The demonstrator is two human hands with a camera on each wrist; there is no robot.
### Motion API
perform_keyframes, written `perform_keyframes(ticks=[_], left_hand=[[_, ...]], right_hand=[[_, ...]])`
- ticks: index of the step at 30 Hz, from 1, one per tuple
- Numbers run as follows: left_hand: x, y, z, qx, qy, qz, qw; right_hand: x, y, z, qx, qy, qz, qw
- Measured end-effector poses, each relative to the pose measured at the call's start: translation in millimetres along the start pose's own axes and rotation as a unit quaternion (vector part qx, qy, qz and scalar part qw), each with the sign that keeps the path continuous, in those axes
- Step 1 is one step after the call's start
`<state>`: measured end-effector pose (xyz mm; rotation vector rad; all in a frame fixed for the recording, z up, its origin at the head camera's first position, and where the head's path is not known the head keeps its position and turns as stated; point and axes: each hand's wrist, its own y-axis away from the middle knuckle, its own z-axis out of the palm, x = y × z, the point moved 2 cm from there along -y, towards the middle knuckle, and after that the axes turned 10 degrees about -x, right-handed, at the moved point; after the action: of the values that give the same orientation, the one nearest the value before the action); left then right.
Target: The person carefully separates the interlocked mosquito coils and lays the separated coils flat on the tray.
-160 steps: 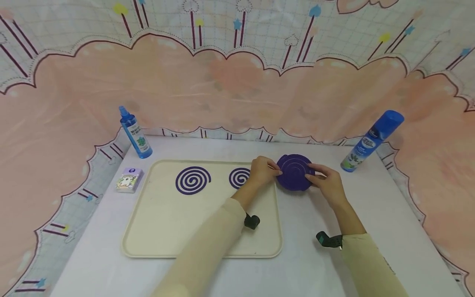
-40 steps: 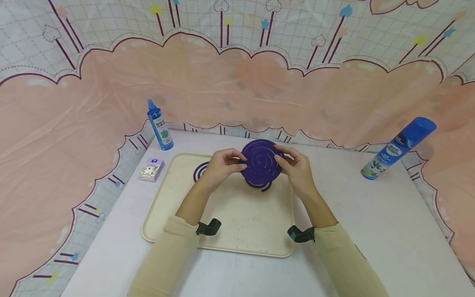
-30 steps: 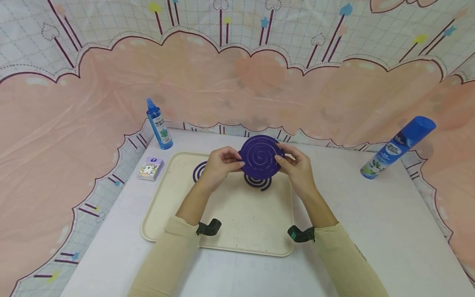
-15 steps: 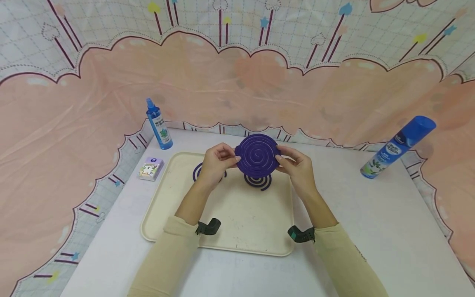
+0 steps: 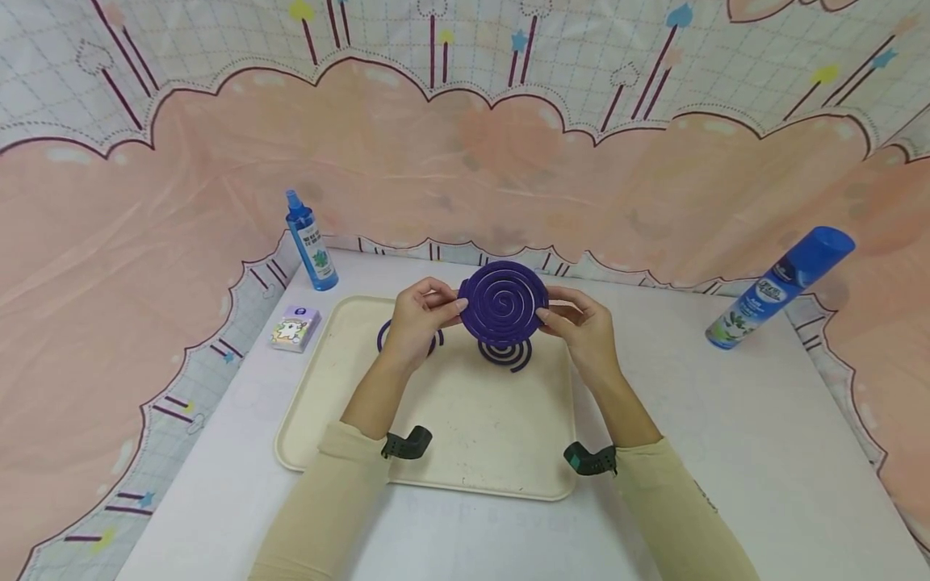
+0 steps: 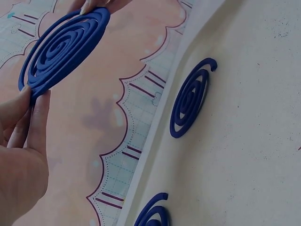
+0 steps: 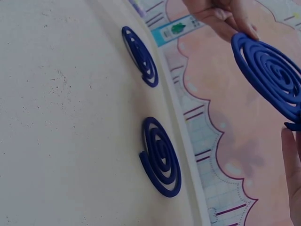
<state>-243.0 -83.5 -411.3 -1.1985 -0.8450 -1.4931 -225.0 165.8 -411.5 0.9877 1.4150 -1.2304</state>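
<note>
A dark blue-purple mosquito coil [image 5: 504, 304] is held up above the rear part of the cream tray [image 5: 465, 472], its flat face turned toward the head camera. It may be two coils nested together; gaps show between its rings. My left hand [image 5: 414, 327] pinches its left edge between thumb and fingers. On the opposite edge my right hand [image 5: 584, 331] pinches it the same way. Two more mosquito coils lie flat on the tray: the right one [image 7: 162, 157] is partly covered by the held coil in the head view, the left one [image 7: 139, 56] by my left hand.
At the back left stands a blue spray bottle [image 5: 312, 246], with a small purple-and-white packet [image 5: 295, 329] in front of it. A blue aerosol can [image 5: 777, 290] stands at the right. Patterned cloth [image 5: 407, 177] rises behind the white table [image 5: 690, 420].
Both hands have brought the coil from the table right of the tray to above the tray. Within the last second it shifted slightly left, and gaps between its rings widened.
</note>
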Motion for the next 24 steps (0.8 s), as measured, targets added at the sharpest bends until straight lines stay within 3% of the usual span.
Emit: perform_keyframes(ticks=[10,24], left_hand=[[-4.9,-2.5,-2.6,0.003,0.007,-0.008,0.9999],[-5.7,-3.0,-5.3,0.006,0.018,-0.024,0.9995]], right_hand=[[1.2,1.1,-0.4,0.024,0.072,-0.007,0.9971],[-0.3,1.6,-0.2,-0.024,0.024,0.027,0.9990]])
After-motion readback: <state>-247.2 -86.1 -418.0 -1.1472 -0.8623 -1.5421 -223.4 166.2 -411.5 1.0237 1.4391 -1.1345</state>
